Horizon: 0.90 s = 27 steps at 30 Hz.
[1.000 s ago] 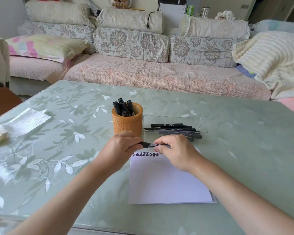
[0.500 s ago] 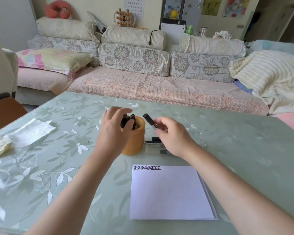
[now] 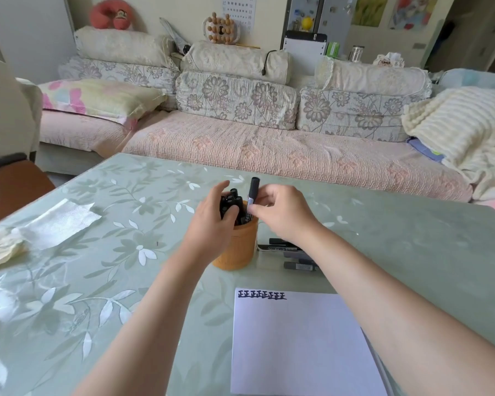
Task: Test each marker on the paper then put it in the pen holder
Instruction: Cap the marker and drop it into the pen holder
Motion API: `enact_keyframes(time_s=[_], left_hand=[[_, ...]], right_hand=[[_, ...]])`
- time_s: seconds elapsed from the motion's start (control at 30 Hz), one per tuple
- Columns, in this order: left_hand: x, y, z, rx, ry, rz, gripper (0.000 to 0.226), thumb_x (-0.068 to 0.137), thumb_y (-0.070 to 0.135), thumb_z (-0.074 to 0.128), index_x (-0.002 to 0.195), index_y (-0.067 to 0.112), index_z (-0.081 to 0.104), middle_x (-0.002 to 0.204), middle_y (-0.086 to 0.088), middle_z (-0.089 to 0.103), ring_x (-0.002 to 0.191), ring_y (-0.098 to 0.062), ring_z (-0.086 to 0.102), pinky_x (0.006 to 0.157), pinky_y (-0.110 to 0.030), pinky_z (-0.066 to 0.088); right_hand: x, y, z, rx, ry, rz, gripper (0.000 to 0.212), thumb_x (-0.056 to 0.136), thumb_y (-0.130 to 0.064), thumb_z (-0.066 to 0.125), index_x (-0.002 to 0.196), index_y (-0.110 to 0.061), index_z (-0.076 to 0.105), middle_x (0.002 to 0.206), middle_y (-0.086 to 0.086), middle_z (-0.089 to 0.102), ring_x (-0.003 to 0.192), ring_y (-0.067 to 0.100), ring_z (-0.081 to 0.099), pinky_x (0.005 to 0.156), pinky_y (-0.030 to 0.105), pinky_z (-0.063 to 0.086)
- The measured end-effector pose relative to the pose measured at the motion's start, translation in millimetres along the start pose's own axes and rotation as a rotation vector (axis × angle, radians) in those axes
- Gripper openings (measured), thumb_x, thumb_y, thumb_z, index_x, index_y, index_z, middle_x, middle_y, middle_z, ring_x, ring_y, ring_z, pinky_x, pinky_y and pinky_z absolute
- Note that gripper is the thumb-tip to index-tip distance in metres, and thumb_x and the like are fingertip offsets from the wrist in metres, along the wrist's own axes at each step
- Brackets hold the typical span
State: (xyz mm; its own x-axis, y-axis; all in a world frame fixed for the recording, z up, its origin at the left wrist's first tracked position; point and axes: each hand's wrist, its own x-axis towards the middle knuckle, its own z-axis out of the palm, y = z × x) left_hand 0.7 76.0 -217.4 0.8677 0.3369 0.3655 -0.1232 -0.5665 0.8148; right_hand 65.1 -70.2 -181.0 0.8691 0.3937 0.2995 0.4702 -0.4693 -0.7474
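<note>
An orange pen holder (image 3: 237, 247) stands mid-table with several black markers (image 3: 231, 200) upright in it. My left hand (image 3: 212, 221) wraps around those markers at the holder's mouth. My right hand (image 3: 280, 214) pinches one black marker (image 3: 252, 192) nearly upright, its lower end inside the holder. White paper (image 3: 300, 347) lies near the front edge, with a row of dark test marks (image 3: 262, 295) along its top. A few more black markers (image 3: 293, 257) lie flat to the right of the holder, partly hidden by my right forearm.
A crumpled white tissue (image 3: 55, 224) lies at the table's left. The table (image 3: 412, 252) has a green floral cover. A sofa (image 3: 269, 147) with cushions runs behind it, a cream blanket (image 3: 463, 130) at its right end. A brown chair seat (image 3: 15, 184) shows at far left.
Both hands rose from the paper to the holder. The right hand turned the marker from lying flat to nearly upright and lowered it into the holder; the left hand closed around the markers standing there.
</note>
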Motion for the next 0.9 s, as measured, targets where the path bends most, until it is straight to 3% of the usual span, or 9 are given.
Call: enact_keyframes(time_s=[0.13,0.3,0.4,0.5,0.6,0.67,0.77,0.9], left_hand=[[3.8,-1.8,5.4,-0.029,0.015,0.034,0.044,0.096,0.021,0.047,0.137,0.033,0.040,0.128,0.004,0.057,0.118,-0.018,0.050,0.102,-0.039,0.040],[6.0,-0.5,4.4,-0.090,0.049,0.061,0.037,0.099,0.023,0.043,0.135,0.033,0.044,0.124,0.010,0.058,0.114,-0.011,0.053,0.099,-0.034,0.042],[6.3,3.1,5.6,-0.048,0.055,0.117,0.037,0.100,0.028,0.044,0.137,0.031,0.045,0.127,0.012,0.051,0.114,-0.005,0.049,0.093,-0.024,0.037],[8.2,3.4,4.3,0.011,0.040,0.140,0.036,0.099,0.031,0.048,0.135,0.028,0.049,0.124,0.011,0.047,0.109,-0.004,0.048,0.087,-0.017,0.032],[10.2,-1.3,0.4,0.094,0.032,0.161,0.027,0.097,0.023,0.050,0.121,0.024,0.061,0.119,0.009,0.054,0.107,-0.008,0.053,0.082,-0.010,0.034],[8.0,-1.3,-3.0,0.119,0.052,0.167,0.026,0.096,0.024,0.052,0.120,0.024,0.063,0.121,0.010,0.054,0.111,-0.009,0.052,0.086,-0.015,0.035],[0.3,0.8,-9.4,0.254,0.167,0.275,0.031,0.093,0.029,0.055,0.123,0.024,0.060,0.129,0.006,0.052,0.117,-0.015,0.044,0.095,-0.023,0.032],[-22.1,14.1,-14.7,0.309,0.305,0.477,0.022,0.089,0.021,0.059,0.109,0.017,0.065,0.112,0.002,0.055,0.101,-0.020,0.047,0.089,-0.027,0.037]], right_hand=[[-2.5,-1.4,1.8,-0.115,-0.114,0.029,0.012,0.083,-0.030,0.071,0.093,-0.024,0.075,0.093,-0.012,0.072,0.078,-0.002,0.059,0.070,0.017,0.044],[-0.8,-0.6,3.2,-0.081,-0.093,-0.032,0.019,0.094,-0.033,0.059,0.096,-0.020,0.073,0.067,-0.009,0.062,0.062,0.006,0.054,0.065,0.028,0.044],[-3.8,0.0,11.6,-0.176,-0.157,-0.086,0.019,0.094,-0.040,0.057,0.095,-0.031,0.073,0.082,-0.009,0.070,0.082,0.015,0.064,0.073,0.034,0.051],[-4.7,0.8,16.6,-0.285,-0.233,-0.112,0.020,0.095,-0.043,0.053,0.101,-0.036,0.071,0.090,-0.003,0.064,0.089,0.020,0.062,0.078,0.037,0.050],[-4.4,3.4,6.1,-0.229,-0.224,-0.133,0.023,0.095,-0.032,0.057,0.115,-0.029,0.068,0.102,0.000,0.056,0.083,0.007,0.053,0.078,0.027,0.041],[-5.5,10.9,-7.4,-0.219,-0.170,-0.120,0.031,0.095,-0.028,0.059,0.126,-0.026,0.063,0.111,-0.004,0.055,0.075,-0.005,0.045,0.075,0.018,0.033],[-9.8,28.4,-26.8,-0.286,-0.136,-0.095,0.024,0.095,-0.022,0.061,0.117,-0.026,0.066,0.107,-0.009,0.058,0.072,-0.008,0.045,0.071,0.009,0.032],[-20.3,44.6,-43.5,-0.496,-0.274,0.013,0.019,0.094,-0.025,0.060,0.108,-0.031,0.070,0.109,-0.009,0.068,0.085,0.004,0.056,0.082,0.025,0.044]])
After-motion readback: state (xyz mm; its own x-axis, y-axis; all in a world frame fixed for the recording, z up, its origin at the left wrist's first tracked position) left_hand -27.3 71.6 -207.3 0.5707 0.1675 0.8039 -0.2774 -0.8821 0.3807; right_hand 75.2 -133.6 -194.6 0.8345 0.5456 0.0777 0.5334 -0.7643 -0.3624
